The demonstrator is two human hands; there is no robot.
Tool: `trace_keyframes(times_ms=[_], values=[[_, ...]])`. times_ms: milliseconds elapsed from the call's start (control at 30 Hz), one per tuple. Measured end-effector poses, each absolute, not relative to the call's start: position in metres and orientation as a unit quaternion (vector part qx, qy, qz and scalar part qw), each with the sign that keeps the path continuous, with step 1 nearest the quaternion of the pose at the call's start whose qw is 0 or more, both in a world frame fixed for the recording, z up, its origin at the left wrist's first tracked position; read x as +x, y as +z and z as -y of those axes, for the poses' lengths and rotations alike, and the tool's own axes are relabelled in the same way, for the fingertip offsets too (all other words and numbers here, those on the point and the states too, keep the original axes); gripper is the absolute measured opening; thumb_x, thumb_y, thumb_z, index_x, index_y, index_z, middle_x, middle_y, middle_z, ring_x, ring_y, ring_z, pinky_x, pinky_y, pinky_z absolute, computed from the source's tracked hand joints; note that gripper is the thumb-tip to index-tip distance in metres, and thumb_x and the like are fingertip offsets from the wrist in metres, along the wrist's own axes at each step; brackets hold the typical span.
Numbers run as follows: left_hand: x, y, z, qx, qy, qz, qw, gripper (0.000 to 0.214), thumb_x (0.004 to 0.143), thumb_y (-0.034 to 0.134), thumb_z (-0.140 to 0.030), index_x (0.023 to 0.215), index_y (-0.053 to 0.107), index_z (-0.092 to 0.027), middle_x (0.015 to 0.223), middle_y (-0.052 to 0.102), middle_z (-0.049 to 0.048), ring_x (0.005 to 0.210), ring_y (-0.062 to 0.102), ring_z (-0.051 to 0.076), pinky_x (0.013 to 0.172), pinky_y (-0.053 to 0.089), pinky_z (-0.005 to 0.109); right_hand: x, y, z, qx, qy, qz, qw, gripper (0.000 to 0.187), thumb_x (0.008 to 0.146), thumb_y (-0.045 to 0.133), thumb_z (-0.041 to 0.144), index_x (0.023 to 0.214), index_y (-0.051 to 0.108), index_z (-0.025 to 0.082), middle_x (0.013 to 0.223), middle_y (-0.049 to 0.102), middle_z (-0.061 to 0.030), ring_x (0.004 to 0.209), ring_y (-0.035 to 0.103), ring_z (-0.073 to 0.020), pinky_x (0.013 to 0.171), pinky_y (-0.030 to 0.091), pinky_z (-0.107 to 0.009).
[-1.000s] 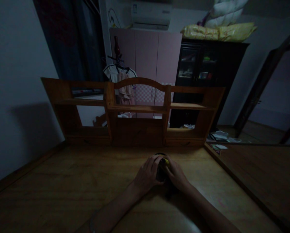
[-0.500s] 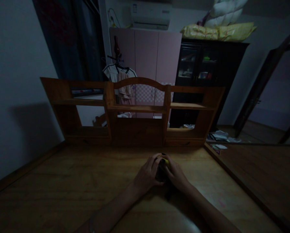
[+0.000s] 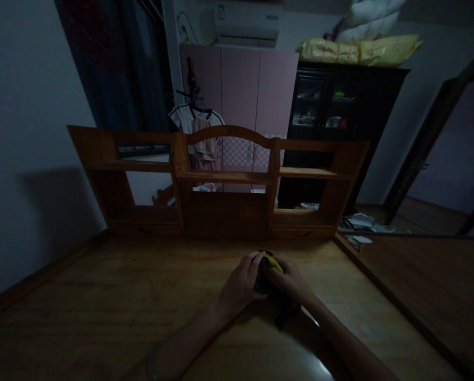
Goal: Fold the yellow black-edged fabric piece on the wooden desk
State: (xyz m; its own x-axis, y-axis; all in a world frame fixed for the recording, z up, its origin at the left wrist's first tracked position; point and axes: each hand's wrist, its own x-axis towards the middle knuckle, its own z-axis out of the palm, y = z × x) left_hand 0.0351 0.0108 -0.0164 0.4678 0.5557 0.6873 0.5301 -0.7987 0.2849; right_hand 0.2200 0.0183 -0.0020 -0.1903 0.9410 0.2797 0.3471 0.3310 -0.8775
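Both my hands meet over a small black object with a yellow curved part [image 3: 275,264] on the wooden desk. My left hand [image 3: 240,281] is wrapped round its left side, the thumb low and the fingers over the top. From the right, my right hand [image 3: 294,282] grips it, with fingers at the yellow part. Most of the object is covered by fingers, and its kind cannot be made out in the dim light. A dark strip [image 3: 281,320], perhaps a strap or a shadow, shows below my right hand.
A wooden shelf unit [image 3: 225,179] with side compartments and drawers stands along the desk's [image 3: 142,296] far edge. On the right, a raised wooden rim [image 3: 383,288] borders the desk. A wall [image 3: 26,159] closes off the left side.
My right hand has shifted slightly to the right, and its fingers have moved on the object. More of the yellow part shows now. My left hand stays almost in place.
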Motion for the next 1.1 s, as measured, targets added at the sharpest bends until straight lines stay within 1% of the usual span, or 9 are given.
trace_keyframes(times_ms=[133, 300, 467, 567, 767, 900, 1100], values=[[0.035, -0.016, -0.009, 0.858, 0.407, -0.313, 0.004, 0.099, 0.063, 0.086, -0.024, 0.143, 0.028, -0.019, 0.135, 0.043, 0.0155, 0.125, 0.046, 0.032, 0.105, 0.045, 0.047, 0.221, -0.002, -0.017, -0.456, 0.315, 0.709, 0.436, 0.027, 0.084, 0.060, 0.035, 0.103, 0.069, 0.017, 0.092, 0.072, -0.0030, 0.085, 0.065, -0.0233, 0.074, 0.051, -0.030], [0.035, -0.012, -0.007, 0.858, 0.411, -0.307, 0.016, 0.097, 0.066, 0.084, -0.026, 0.143, 0.025, -0.020, 0.138, 0.042, 0.0155, 0.129, 0.044, 0.032, 0.108, 0.042, 0.050, 0.220, 0.004, -0.014, -0.423, 0.297, 0.729, 0.449, 0.027, 0.085, 0.059, 0.032, 0.106, 0.068, 0.018, 0.096, 0.072, -0.0027, 0.087, 0.066, -0.0225, 0.078, 0.051, -0.030], [0.035, -0.011, -0.008, 0.859, 0.421, -0.290, 0.021, 0.096, 0.066, 0.084, -0.024, 0.142, 0.025, -0.020, 0.137, 0.046, 0.0147, 0.129, 0.045, 0.031, 0.108, 0.042, 0.050, 0.220, 0.008, -0.011, -0.409, 0.311, 0.729, 0.453, 0.026, 0.087, 0.059, 0.032, 0.107, 0.069, 0.019, 0.097, 0.073, -0.0025, 0.087, 0.066, -0.0227, 0.079, 0.051, -0.030], [0.035, -0.012, -0.008, 0.854, 0.430, -0.294, 0.010, 0.098, 0.064, 0.086, -0.025, 0.141, 0.026, -0.019, 0.135, 0.048, 0.0150, 0.128, 0.047, 0.031, 0.107, 0.043, 0.048, 0.220, 0.009, -0.010, -0.404, 0.328, 0.726, 0.450, 0.026, 0.088, 0.058, 0.032, 0.107, 0.069, 0.018, 0.097, 0.072, -0.0028, 0.089, 0.066, -0.0233, 0.079, 0.052, -0.031], [0.034, -0.015, -0.009, 0.845, 0.441, -0.302, -0.007, 0.096, 0.066, 0.085, -0.029, 0.141, 0.026, -0.017, 0.135, 0.048, 0.0160, 0.127, 0.048, 0.030, 0.106, 0.044, 0.047, 0.221, 0.011, -0.009, -0.413, 0.358, 0.717, 0.433, 0.028, 0.087, 0.059, 0.033, 0.108, 0.069, 0.017, 0.096, 0.072, -0.0031, 0.087, 0.066, -0.0229, 0.077, 0.052, -0.031], [0.035, -0.016, -0.008, 0.847, 0.436, -0.303, -0.008, 0.095, 0.065, 0.084, -0.031, 0.140, 0.027, -0.017, 0.133, 0.049, 0.0156, 0.124, 0.050, 0.030, 0.105, 0.045, 0.047, 0.221, 0.011, -0.009, -0.419, 0.354, 0.717, 0.431, 0.028, 0.086, 0.060, 0.034, 0.105, 0.070, 0.017, 0.094, 0.073, -0.0034, 0.086, 0.066, -0.0230, 0.075, 0.053, -0.031], [0.036, -0.018, -0.008, 0.846, 0.434, -0.309, -0.016, 0.096, 0.064, 0.084, -0.032, 0.140, 0.027, -0.018, 0.131, 0.051, 0.0159, 0.122, 0.052, 0.032, 0.104, 0.045, 0.049, 0.220, 0.012, -0.008, -0.410, 0.340, 0.725, 0.436, 0.027, 0.087, 0.059, 0.033, 0.106, 0.069, 0.017, 0.096, 0.073, -0.0036, 0.088, 0.067, -0.0234, 0.079, 0.053, -0.032]])
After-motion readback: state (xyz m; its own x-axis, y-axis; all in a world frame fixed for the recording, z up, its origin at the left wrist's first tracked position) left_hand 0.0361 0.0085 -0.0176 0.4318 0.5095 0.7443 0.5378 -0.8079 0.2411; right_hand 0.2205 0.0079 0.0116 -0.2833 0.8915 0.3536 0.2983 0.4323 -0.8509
